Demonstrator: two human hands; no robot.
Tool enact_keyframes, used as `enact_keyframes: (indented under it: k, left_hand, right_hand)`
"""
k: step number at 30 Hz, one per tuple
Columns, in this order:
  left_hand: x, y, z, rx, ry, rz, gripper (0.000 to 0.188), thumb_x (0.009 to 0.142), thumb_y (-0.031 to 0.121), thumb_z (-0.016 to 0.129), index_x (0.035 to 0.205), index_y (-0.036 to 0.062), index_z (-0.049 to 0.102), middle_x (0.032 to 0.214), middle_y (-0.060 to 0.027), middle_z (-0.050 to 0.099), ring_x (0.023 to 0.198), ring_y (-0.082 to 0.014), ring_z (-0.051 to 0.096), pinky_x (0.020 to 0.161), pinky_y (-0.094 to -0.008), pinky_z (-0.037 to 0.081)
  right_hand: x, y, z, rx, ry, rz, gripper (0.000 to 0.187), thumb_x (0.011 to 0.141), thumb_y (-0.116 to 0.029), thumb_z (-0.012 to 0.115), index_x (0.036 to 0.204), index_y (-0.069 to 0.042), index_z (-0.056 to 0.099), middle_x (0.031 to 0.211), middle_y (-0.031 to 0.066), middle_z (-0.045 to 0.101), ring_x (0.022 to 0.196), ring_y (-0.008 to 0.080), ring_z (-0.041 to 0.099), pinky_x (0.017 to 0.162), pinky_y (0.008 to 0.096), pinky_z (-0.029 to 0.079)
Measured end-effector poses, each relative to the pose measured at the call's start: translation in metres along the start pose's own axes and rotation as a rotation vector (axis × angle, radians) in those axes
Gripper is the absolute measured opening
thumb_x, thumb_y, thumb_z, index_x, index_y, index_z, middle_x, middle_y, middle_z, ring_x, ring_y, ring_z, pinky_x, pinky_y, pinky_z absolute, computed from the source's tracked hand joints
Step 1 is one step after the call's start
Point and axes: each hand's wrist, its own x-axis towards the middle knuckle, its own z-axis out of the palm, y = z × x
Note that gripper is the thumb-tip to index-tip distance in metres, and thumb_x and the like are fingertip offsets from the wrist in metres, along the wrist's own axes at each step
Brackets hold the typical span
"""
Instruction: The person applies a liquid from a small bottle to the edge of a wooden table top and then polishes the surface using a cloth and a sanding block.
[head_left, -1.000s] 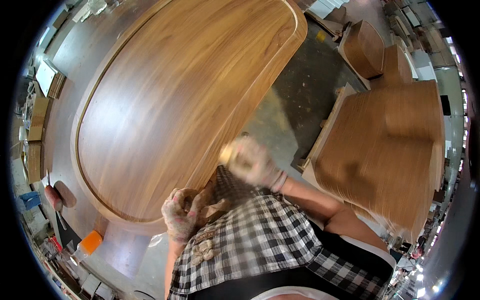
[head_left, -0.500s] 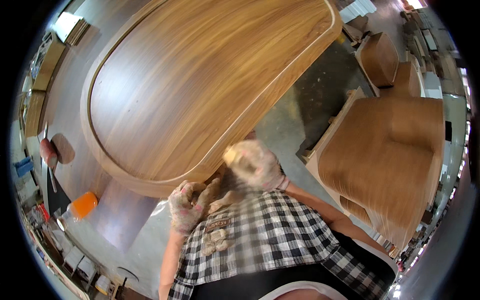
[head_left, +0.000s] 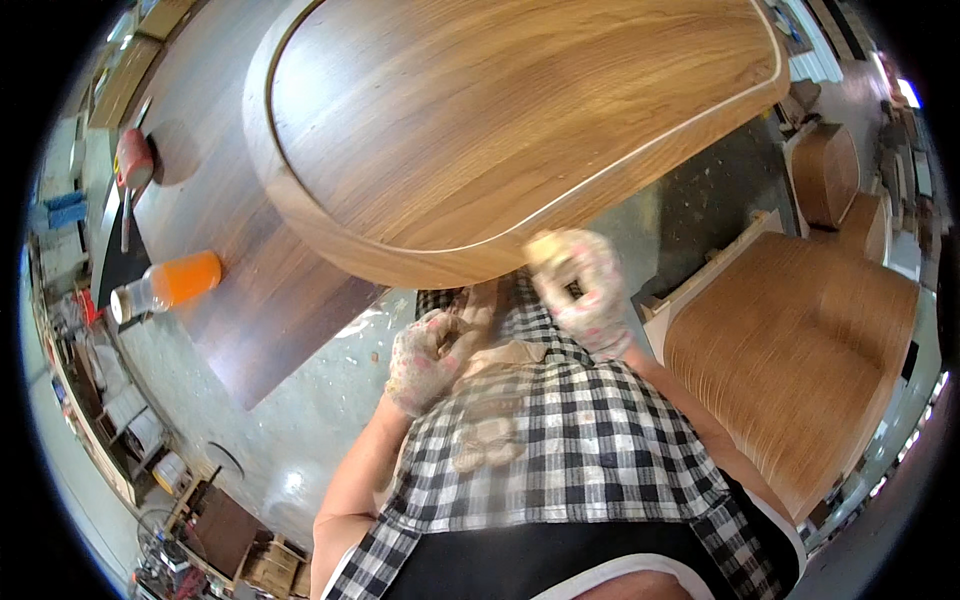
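Note:
A wood-grain panel (head_left: pixel 520 130) with a rounded corner and a pale line inside its rim lies in front of me. My right hand (head_left: pixel 585 295), in a speckled glove, is curled beside the panel's near edge. A yellowish patch shows at its fingertips; whether this is a held pad or stained glove is too blurred to tell. Just below the edge, in front of my checked apron (head_left: pixel 590 430), my left hand (head_left: pixel 428 365) is gloved too, its fingers curled inward. Something brownish (head_left: pixel 488 300) shows by those fingertips, its kind unclear.
The panel rests on a dark wood-grain tabletop (head_left: pixel 240 335). On its left part lie an orange-and-clear bottle (head_left: pixel 180 280), on its side, and a red-bodied tool (head_left: pixel 133 158). Curved wooden shells (head_left: pixel 790 350) stand at the right. Cartons (head_left: pixel 125 80) sit far left.
The whole view has turned, so the panel and bottle sit higher in it. My left hand has come away from the panel's edge toward my apron. My right hand stays curled near the edge.

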Motion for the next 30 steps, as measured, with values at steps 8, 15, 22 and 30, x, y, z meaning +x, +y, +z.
enact_keyframes:
  k: [8, 15, 22, 30]
  left_hand:
    - [-0.02, -0.041, -0.004, -0.16, 0.071, -0.093, 0.018, 0.088, 0.016, 0.073, 0.091, -0.0009, 0.07, 0.084, -0.0103, 0.069, 0.077, -0.0156, 0.063, 0.072, -0.0313, 0.051]
    - [-0.034, -0.068, -0.009, -0.211, 0.188, -0.095, 0.019, 0.089, 0.017, 0.071, 0.091, -0.0014, 0.07, 0.078, -0.0059, 0.068, 0.07, -0.0099, 0.058, 0.066, -0.028, 0.049]
    - [-0.048, -0.089, 0.008, -0.21, 0.295, 0.07, 0.019, 0.09, 0.018, 0.07, 0.094, -0.0011, 0.07, 0.079, -0.0032, 0.068, 0.074, -0.0077, 0.058, 0.069, -0.0263, 0.049]
    - [-0.044, -0.11, 0.009, -0.46, 0.092, -0.216, 0.03, 0.088, 0.025, 0.071, 0.105, 0.0002, 0.069, 0.105, -0.0103, 0.067, 0.096, -0.0155, 0.061, 0.084, -0.0318, 0.05]
  right_hand:
    - [0.006, -0.044, 0.045, -0.001, -0.429, -0.195, 0.049, 0.077, -0.025, 0.078, 0.12, -0.009, 0.062, 0.121, 0.0124, 0.061, 0.115, 0.0316, 0.056, 0.1, 0.047, 0.045]
    - [0.047, -0.078, 0.098, -0.004, -0.413, -0.351, 0.053, 0.075, -0.021, 0.078, 0.124, -0.011, 0.06, 0.12, 0.0085, 0.06, 0.112, 0.0293, 0.057, 0.095, 0.0449, 0.047]
    - [0.048, -0.077, 0.077, -0.142, -0.543, -0.457, 0.051, 0.073, -0.015, 0.076, 0.121, -0.01, 0.062, 0.118, 0.0084, 0.062, 0.109, 0.0293, 0.059, 0.095, 0.0451, 0.047]
    - [0.026, -0.046, 0.029, -0.152, -0.522, -0.441, 0.055, 0.071, -0.011, 0.08, 0.124, -0.008, 0.062, 0.115, 0.0114, 0.063, 0.104, 0.0313, 0.061, 0.091, 0.0443, 0.049]
